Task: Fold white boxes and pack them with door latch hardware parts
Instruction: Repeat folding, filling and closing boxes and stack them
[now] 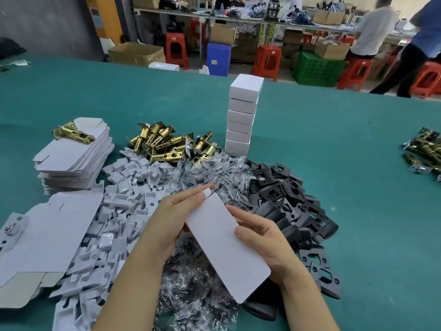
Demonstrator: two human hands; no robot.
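Note:
I hold a long white box (226, 249) slanted above the piles, its far end at my fingertips. My left hand (171, 218) grips its left side, with fingers reaching over the far end. My right hand (260, 237) holds its right edge, thumb on top. Behind stands a tall stack of folded white boxes (243, 118). Brass latches (167, 144) lie heaped at centre. Flat box blanks (74, 154) are stacked at the left, one brass latch (71, 133) on top.
White card inserts (114, 211) spread at the left of my hands, clear screw bags (207, 173) in the middle, black strike plates (286, 194) at the right. More latches (424, 149) lie at the far right of the green table (358, 163). People work beyond the table.

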